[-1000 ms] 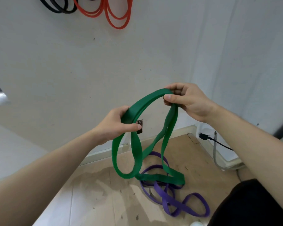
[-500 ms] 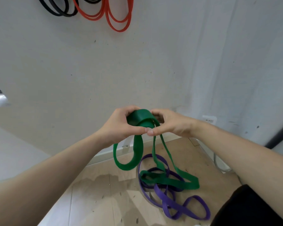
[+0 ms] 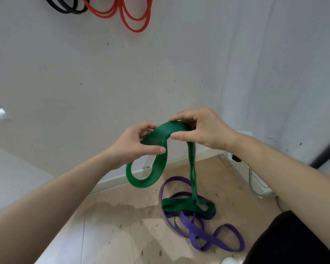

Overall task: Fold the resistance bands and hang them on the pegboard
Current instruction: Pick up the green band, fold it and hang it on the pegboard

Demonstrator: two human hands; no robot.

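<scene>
1. A pale, scuffed wall [image 3: 84, 82] fills the far part of the view, and is met at its foot by a light skirting board [image 3: 181, 160].
2. A worn wooden floor [image 3: 122, 225] is seen below, near the person.
3. A green band [image 3: 159, 166] is held up in front of the wall, between the two hands. An arch is formed at its top, a curled loop hangs under the left hand, and two strands drop from the right hand to a heap lying on the floor.
4. A purple band [image 3: 189, 225] lies tangled on the floor, partly covered by the green heap and spread out to the near right of it.
5. The right hand [image 3: 208, 130] is closed on the right end of the green arch, which is pinched between thumb and curled fingers.
6. The left hand [image 3: 133, 147] is closed on the left end of the arch, gripped by thumb and fingers.
7. Red bands [image 3: 134, 29] are hung high on the wall, their tops cut off by the frame.
8. Black bands [image 3: 72, 12] are hung just left of the red ones.
</scene>
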